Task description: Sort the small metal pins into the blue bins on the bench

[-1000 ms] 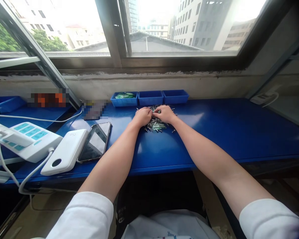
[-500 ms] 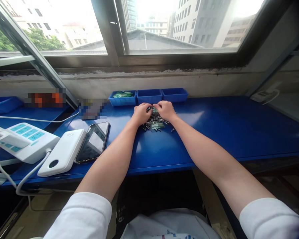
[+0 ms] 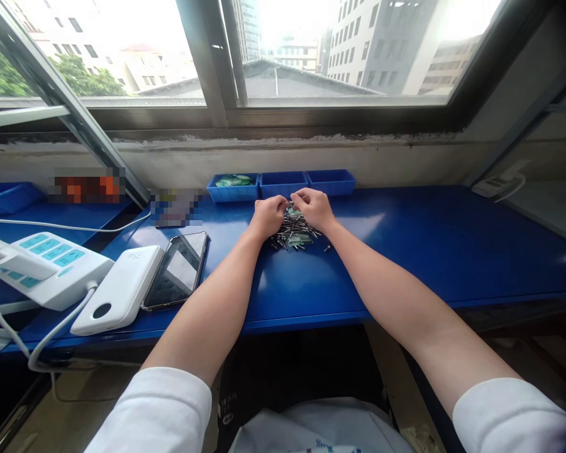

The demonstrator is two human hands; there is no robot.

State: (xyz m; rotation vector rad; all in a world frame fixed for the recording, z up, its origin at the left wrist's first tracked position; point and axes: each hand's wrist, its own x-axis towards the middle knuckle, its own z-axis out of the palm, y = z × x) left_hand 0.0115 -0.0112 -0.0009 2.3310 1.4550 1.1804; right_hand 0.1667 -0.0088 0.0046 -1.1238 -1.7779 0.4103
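Note:
A heap of metal screws (image 3: 294,225) lies on the blue table (image 3: 405,251), with a clear greenish piece (image 3: 300,240) at its near edge and more green among the screws. My left hand (image 3: 268,216) is over the heap's left side, fingers curled into a pinch. Opposite it, my right hand (image 3: 314,207) pinches at the heap's far right side. Their fingertips almost meet, and whatever they hold is too small to make out. One loose screw (image 3: 327,248) lies apart, near my right wrist.
Behind the heap stand a blue bin with green pieces (image 3: 233,188), a middle blue bin (image 3: 283,184) and a right blue bin (image 3: 331,182). To the left lie a phone (image 3: 177,270), a white power bank (image 3: 117,289) and a power strip (image 3: 51,267) with cables.
My fingertips have shifted slightly, with the right hand's fingers lifting a little and a small gap showing between the hands. The heap looks much the same.

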